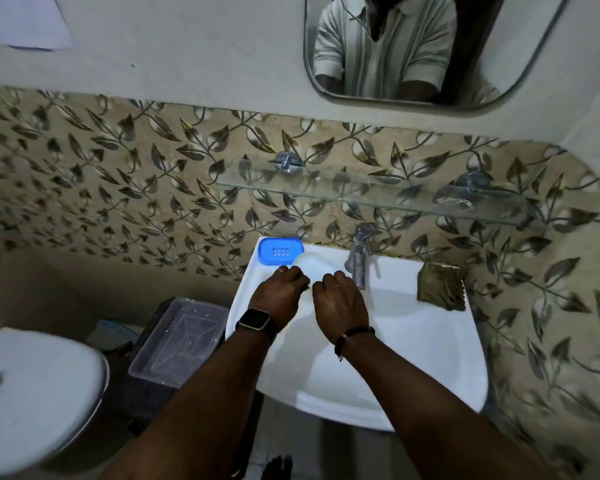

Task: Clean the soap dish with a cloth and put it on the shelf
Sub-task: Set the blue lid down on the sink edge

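Blue soap dish (pixel 280 251), small holes mid-tray, on sink (pixel 430 341) corner

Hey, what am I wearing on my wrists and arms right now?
Left hand: a smartwatch with dark strap and squarish grey screen at the wrist. Right hand: a thin dark cord bracelet. Both forearms are bare, no sleeves in view.

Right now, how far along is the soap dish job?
Done: nothing visible. In hand: left hand and right hand appear to grip a white oval piece at the sink, beside the blue soap dish. Remaining: the cloth lies untouched on the rim; the glass shelf holds no dish.
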`<state>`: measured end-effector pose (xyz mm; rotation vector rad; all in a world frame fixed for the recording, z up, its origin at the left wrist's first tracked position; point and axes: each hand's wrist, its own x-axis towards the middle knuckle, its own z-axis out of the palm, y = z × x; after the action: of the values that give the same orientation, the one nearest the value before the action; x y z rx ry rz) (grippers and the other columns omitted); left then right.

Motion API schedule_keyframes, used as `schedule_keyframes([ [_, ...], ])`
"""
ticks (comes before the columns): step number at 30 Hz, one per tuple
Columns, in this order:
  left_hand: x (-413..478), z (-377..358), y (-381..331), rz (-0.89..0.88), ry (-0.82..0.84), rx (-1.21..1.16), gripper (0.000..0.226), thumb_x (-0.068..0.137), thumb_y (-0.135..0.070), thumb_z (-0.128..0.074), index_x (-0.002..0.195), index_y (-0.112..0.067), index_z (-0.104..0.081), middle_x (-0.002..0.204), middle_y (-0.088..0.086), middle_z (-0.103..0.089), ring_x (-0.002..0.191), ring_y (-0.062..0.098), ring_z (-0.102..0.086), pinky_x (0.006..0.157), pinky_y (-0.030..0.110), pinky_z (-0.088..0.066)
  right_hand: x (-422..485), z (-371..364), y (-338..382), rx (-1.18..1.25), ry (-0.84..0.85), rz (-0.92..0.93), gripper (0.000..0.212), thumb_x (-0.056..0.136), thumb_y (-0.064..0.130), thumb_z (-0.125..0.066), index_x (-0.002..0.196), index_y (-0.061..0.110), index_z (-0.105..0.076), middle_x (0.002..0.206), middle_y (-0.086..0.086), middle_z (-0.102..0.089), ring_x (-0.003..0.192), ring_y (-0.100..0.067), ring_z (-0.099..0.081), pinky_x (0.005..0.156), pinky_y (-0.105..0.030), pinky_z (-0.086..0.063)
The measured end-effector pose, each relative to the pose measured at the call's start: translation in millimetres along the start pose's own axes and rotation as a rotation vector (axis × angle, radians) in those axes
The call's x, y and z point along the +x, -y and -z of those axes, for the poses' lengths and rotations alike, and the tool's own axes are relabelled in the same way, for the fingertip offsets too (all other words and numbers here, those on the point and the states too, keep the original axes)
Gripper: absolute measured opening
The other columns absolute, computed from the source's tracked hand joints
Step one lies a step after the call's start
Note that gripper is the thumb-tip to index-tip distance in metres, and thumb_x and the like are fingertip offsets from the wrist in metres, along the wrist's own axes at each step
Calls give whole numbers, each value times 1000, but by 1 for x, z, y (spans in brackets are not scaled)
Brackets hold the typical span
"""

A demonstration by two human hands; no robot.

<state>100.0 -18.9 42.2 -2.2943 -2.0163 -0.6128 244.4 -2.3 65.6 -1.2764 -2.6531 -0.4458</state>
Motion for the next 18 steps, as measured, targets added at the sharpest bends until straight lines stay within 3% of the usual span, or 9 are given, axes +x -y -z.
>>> schedule_keyframes([
  [8,-16,20,-27,-29,-40,55,14,93,-7,-59,101,-9,-70,101,12,-65,92,37,-58,56,41,-46,-28,26,-6,54,-110,-18,19,59,-2,-69,56,15,-61,55,-4,-55,59,-25,-57,53,-31,-49],
  [11,-13,28,-31,-67,-59,77,8,91,-9,-64,98,-10,-69,98,11,-65,91,36,-59,51,35,-36,-31,30,-12,123,-128,-48,18,60,-6,-66,60,12,-61,58,-7,-56,62,-29,-58,54,-33,-50],
  [15,-7,35,-30,-122,-81,89,11,94,-14,-62,103,-12,-68,103,10,-63,93,34,-58,51,35,-34,-29,25,-20,264,-42,-134,12,79,2,-57,78,12,-63,78,-8,-61,81,-30,-58,68,-37,-46],
  [18,-1,40,-29,-153,-112,51,14,92,-14,-64,105,-10,-69,106,11,-65,95,36,-60,52,37,-42,-24,23,-25,459,-4,-285,14,91,16,-55,87,14,-68,91,-6,-68,92,-28,-61,73,-34,-47],
])
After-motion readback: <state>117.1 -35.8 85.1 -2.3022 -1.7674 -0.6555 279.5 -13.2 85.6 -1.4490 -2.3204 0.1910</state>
